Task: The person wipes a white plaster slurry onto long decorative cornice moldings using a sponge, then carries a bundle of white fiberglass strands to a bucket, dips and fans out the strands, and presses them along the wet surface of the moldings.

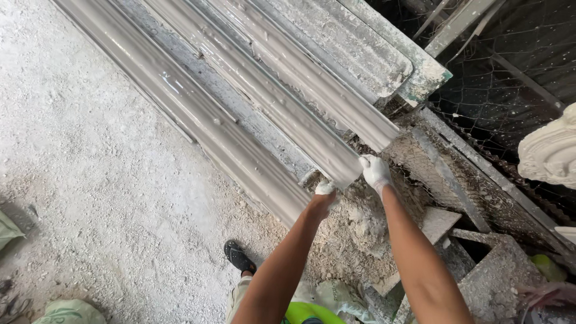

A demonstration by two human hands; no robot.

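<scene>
Long grey moulding moulds lie side by side on a slanted bench, running from the upper left to the centre. My left hand (322,198), coated in white plaster, grips the near end of the middle mould (282,114) from below. My right hand (375,171), also white with plaster, holds the same end at its right corner. A second mould (198,114) lies to the left of it and a third (324,84) to the right, all wet and shiny.
A plaster-crusted flat board (360,42) lies at the top. Wire mesh (516,78) fills the upper right, with a white plaster ornament (549,153) at the right edge. Rubble and concrete blocks (492,270) sit lower right. My sandalled foot (239,257) stands on the dusty floor (90,180).
</scene>
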